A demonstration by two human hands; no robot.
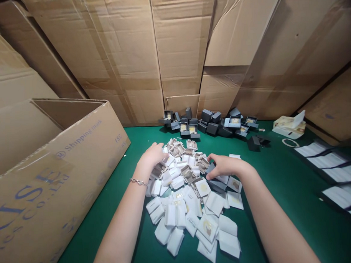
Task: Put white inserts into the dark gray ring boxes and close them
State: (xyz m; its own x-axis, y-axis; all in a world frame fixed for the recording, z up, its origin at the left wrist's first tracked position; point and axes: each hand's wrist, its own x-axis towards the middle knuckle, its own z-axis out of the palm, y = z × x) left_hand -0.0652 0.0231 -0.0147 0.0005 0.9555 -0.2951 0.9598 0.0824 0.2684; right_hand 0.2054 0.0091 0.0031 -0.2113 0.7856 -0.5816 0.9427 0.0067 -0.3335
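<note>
A loose pile of small white folded papers point(178, 181) and greyish box inserts point(188, 174) lies between my two hands. At the pile's far left edge, my left hand point(154, 155) curls its fingers by a small white piece point(165, 150); the fingertips are partly hidden. On the right side of the pile, my right hand point(224, 166) has thumb and fingers around a small dark grey box point(216, 184), which appears opened. Closer to me, flat white cards point(208, 226) with gold-coloured marks are spread out.
Several small dark boxes point(212, 128), some opened, stand at the back against tall cardboard point(181, 51). A big open carton point(76, 162) is at left. On the right are a tissue pack point(289, 126), a white ring point(290, 142) and dark trays of white papers point(332, 165).
</note>
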